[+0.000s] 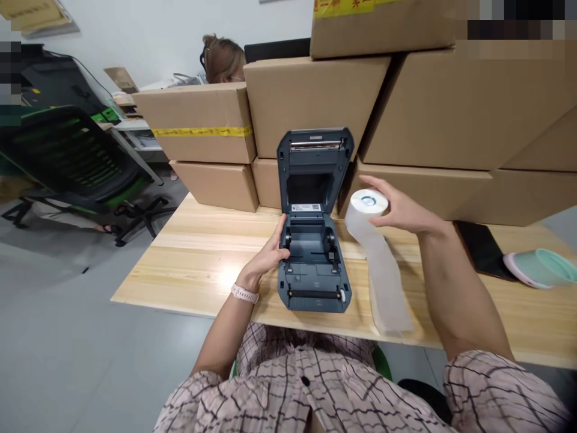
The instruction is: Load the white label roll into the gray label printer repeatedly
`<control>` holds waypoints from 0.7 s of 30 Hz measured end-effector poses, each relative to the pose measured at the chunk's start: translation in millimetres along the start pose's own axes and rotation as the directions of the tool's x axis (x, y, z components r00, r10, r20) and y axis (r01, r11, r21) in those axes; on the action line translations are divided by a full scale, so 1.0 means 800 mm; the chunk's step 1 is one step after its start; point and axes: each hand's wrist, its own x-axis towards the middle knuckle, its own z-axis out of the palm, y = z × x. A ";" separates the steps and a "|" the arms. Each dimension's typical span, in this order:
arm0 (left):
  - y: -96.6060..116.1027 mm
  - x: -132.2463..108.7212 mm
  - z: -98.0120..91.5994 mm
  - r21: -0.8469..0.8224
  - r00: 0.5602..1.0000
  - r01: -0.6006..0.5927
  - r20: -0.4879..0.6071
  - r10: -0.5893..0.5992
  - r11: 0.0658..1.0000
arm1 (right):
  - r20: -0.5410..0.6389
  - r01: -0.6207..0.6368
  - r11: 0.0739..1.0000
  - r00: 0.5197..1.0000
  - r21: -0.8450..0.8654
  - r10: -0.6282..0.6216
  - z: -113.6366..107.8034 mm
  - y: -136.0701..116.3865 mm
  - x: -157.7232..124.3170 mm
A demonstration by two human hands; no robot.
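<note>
A dark grey label printer (306,276) stands on the wooden table in front of me with its lid (315,162) raised. Its inner bay shows no roll between the holders. Along the printer's left side lies my left hand (269,251), thumb over the rim and fingers against the outer wall. To the right of the printer, my right hand (401,207) grips a roll of white labels (367,204) by its outer edge. From this roll a loose strip (387,285) trails down across the table toward its front edge.
Stacked cardboard boxes (311,90) wall off the table's back. At right lie a black phone-like slab (482,246) and a mint-green cup (543,267) on its side. Behind the boxes is a person's head (223,59). An office chair (72,150) stands at left.
</note>
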 end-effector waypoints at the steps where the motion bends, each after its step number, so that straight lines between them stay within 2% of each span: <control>1: 0.000 0.000 0.000 0.004 1.000 -0.001 -0.003 0.001 1.000 | 0.003 -0.021 0.999 1.000 0.024 0.021 0.008 0.015 0.005; 4: 0.002 0.000 0.001 0.012 1.000 -0.003 -0.012 0.004 1.000 | 0.021 -0.061 0.993 0.998 0.100 0.059 0.035 0.048 0.017; 7: 0.004 -0.001 0.002 0.012 1.000 0.005 -0.014 -0.005 1.000 | 0.055 -0.099 0.983 0.994 0.153 0.091 0.049 0.064 0.016; 9: 0.006 -0.002 0.003 0.023 1.000 0.006 -0.020 -0.005 1.000 | 0.063 -0.114 0.968 0.993 0.223 0.103 0.043 0.071 0.003; 14: 0.011 -0.003 0.005 0.055 1.000 -0.006 -0.019 0.007 0.998 | -0.054 -0.166 0.859 0.974 0.484 0.219 0.006 0.100 -0.069; 17: 0.011 -0.003 0.007 0.074 1.000 -0.015 -0.022 0.017 0.997 | 0.091 -0.293 0.833 0.954 0.469 0.285 0.006 0.108 -0.103; 19: 0.010 -0.003 0.007 0.079 0.999 -0.018 -0.027 0.021 0.997 | 0.185 -0.346 0.841 0.938 0.415 0.295 0.016 0.104 -0.111; 21: 0.009 -0.002 0.007 0.084 0.999 -0.027 -0.026 0.029 0.996 | 0.216 -0.351 0.844 0.934 0.405 0.284 0.026 0.097 -0.110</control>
